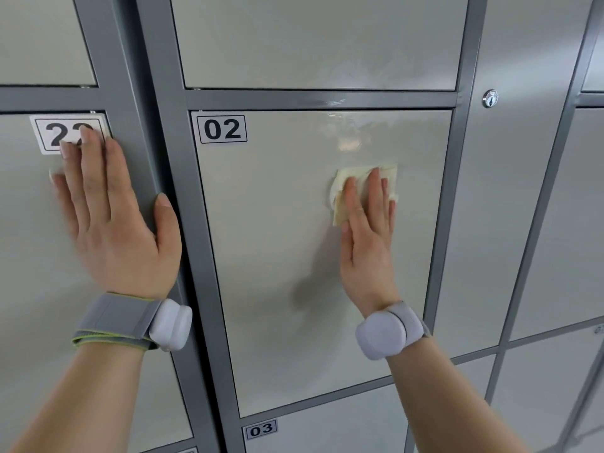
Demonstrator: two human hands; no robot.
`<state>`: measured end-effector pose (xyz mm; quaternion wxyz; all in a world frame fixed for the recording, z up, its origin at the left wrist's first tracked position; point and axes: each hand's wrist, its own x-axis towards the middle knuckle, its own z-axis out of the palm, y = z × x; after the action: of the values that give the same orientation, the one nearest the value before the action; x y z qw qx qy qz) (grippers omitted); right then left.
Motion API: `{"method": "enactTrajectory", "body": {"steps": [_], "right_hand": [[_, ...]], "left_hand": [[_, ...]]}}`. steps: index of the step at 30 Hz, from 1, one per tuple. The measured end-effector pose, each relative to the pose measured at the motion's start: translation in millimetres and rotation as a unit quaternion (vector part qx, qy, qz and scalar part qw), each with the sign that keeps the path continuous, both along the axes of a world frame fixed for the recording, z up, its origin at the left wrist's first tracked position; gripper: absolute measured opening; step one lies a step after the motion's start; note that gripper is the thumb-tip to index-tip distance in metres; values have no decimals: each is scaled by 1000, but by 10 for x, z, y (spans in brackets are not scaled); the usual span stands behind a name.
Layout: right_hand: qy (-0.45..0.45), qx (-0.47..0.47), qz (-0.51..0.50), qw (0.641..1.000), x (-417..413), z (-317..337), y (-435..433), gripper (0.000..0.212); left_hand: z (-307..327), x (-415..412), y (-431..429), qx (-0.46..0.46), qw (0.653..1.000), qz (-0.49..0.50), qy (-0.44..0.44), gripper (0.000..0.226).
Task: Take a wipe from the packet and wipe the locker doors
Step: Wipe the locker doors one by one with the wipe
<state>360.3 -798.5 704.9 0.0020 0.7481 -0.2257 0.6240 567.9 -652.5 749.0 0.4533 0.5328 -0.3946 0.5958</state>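
Left hand (108, 217) flat on door 22 (29, 256), right hand (366, 230) pressing wipe (356, 178) mid-door 02 (277, 256)

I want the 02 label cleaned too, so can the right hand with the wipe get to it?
Probably yes: the right hand presses the wipe on the same door as the 02 label, only bare panel between them; the left hand rests on the neighbouring door.

Soft, even light fell. My right hand (367, 237) cast a faint shadow down-left on door 02 (277, 322), with glare above. My left hand (111, 223) was blurred at the fingertips (85, 134); the locker frame (192, 223) bowed at the edges.
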Motion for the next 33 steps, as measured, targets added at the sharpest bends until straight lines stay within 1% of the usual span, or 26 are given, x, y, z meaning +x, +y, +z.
{"method": "enactTrajectory", "body": {"steps": [2, 3, 6, 9, 11, 15, 17, 19, 23, 25, 28, 31, 33], "right_hand": [[19, -9, -5, 1000, -49, 8, -19, 59], [14, -2, -9, 1000, -81, 47, -40, 60], [-51, 51, -18, 997, -113, 246, -90, 60], [-89, 54, -26, 994, -13, 325, -68, 59], [-78, 34, -23, 996, 81, 277, -19, 61], [-25, -15, -11, 1000, 209, 99, 74, 64], [1, -23, -2, 1000, 184, 65, 97, 62], [8, -21, -1, 1000, 115, 123, 82, 60], [-60, 32, -20, 997, 95, 337, 44, 58], [-82, 31, -28, 996, 170, 349, 70, 59], [-57, 3, -24, 998, 295, 229, 131, 60], [-6, -44, -13, 999, 397, 75, 222, 61], [28, -60, -1, 998, 392, 22, 260, 58]], "left_hand": [[-9, 1, -4, -2, 1000, 1, 2, 57], [-13, 1, -6, -2, 1000, 1, 1, 56], [-2, 1, -9, -4, 1000, 6, -2, 56], [-2, 4, -5, -2, 1000, 10, 1, 56], [0, 3, -3, 2, 1000, 10, 5, 57], [14, -1, 4, 7, 1000, 12, 8, 56], [6, 2, 11, 10, 1000, 13, 8, 56], [-2, 7, 13, 8, 1000, 15, 5, 56], [-3, 8, 13, 9, 1000, 13, 6, 55], [-6, 12, 10, 6, 1000, 14, 6, 54], [-9, 3, -7, 6, 1000, 13, 9, 55], [0, 2, -2, 1, 1000, 12, 10, 54], [2, 9, 4, -1, 1000, 12, 8, 53]]}}
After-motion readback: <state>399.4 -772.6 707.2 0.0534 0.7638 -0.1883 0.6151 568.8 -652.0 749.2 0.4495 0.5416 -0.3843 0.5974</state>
